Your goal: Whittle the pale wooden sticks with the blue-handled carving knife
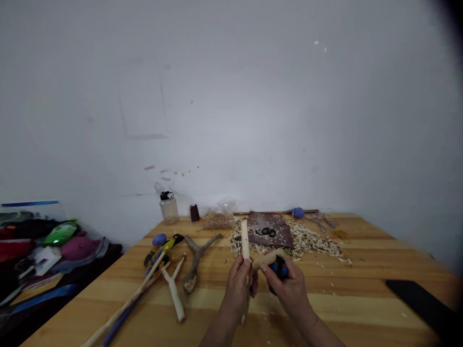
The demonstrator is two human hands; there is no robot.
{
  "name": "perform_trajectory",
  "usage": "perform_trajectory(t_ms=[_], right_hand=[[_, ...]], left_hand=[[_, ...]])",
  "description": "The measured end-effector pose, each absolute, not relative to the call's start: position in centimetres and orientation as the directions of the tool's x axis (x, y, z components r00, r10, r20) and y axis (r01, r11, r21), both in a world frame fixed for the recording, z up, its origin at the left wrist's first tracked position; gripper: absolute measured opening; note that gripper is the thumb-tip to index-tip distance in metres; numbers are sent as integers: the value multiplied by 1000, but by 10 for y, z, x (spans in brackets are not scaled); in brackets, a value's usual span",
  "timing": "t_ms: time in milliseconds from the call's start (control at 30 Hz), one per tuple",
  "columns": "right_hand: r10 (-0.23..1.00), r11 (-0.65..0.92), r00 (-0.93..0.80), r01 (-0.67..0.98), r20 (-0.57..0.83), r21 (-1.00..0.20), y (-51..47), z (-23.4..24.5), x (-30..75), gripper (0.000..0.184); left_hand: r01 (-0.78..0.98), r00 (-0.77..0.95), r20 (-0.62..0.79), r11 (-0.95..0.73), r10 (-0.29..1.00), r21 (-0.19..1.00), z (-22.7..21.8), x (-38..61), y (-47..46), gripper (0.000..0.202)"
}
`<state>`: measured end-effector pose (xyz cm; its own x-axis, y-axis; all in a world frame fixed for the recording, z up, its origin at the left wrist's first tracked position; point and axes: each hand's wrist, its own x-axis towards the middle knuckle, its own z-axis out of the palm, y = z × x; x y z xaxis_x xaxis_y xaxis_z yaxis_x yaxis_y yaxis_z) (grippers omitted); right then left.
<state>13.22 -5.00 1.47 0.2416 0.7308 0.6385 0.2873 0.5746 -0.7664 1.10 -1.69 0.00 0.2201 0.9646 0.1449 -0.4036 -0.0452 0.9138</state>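
Observation:
My left hand (238, 280) is closed around a forked stick (245, 241), near the point where its arms meet. One pale, peeled arm points up, the other slants right, and the darker lower end hangs below the hand. In my right hand (290, 284) is a black-and-blue tool (281, 270), pressed against the right-hand arm of the fork. Its working end is mostly covered by my fingers, so its kind is unclear. Wood shavings (311, 241) are heaped beyond my hands, around a dark brown sheet (258, 224) with black-handled scissors (268, 232) on it.
At left lie a peeled forked stick (173, 291), a forked branch with bark (197, 260), a long stick (126, 303) and blue yarn (159, 239). A jar (169, 210), a thread spool (194, 213) and a plastic bag (219, 217) line the back. A black flat object (419, 303) lies right.

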Motion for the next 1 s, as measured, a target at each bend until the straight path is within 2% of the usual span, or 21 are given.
perform_trajectory(t_ms=[133, 300, 433, 567, 700, 800, 1000], right_hand=[[714, 638, 128, 287, 689, -714, -54, 19, 128, 11], [715, 636, 99, 320, 692, -702, -54, 16, 126, 10], [775, 563, 187, 233, 604, -793, -49, 12, 130, 18], [851, 448, 309, -3, 425, -894, -42, 4, 136, 28], [916, 364, 253, -195, 312, -911, -35, -3, 140, 31], [937, 332, 208, -272, 282, -903, -31, -5, 142, 33], [948, 289, 238, -354, 213, -889, -29, 0, 144, 36]], left_hand=[[-331, 163, 119, -59, 979, 942, -6, 11, -11, 37], [-194, 152, 88, -58, 984, 979, -5, 9, -8, 44], [-324, 279, 79, 16, 957, 946, -1, 6, -12, 39], [-464, 481, 39, 216, 876, 859, 2, 1, -14, 29], [-514, 640, 74, 355, 765, 781, 5, -2, -12, 38], [-530, 691, 117, 391, 713, 753, 8, 0, -15, 42], [-559, 684, 151, 380, 714, 737, 11, -1, -22, 38]])
